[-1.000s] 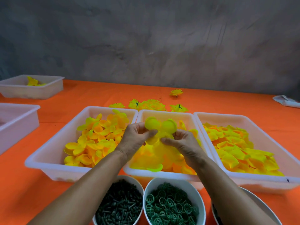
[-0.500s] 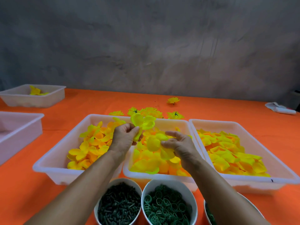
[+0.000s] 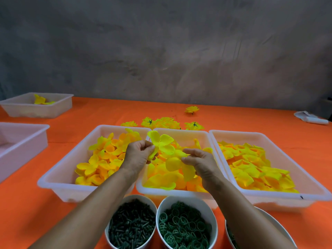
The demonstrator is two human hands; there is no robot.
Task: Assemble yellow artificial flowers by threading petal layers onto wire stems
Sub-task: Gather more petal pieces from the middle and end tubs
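A rough grey plastered wall fills the upper half, mottled with darker and paler patches (brightest toward the right). Below it runs a table under an orange cloth, evenly lit without hard shadows.

The light was soft and even, with only weak shadows under the white trays on the orange table, while the wall behind them stayed dim and slightly blurred, and straight lines bent near the picture edges.

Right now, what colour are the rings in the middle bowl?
Dark green rings in the white middle bowl, clearest in the head view.
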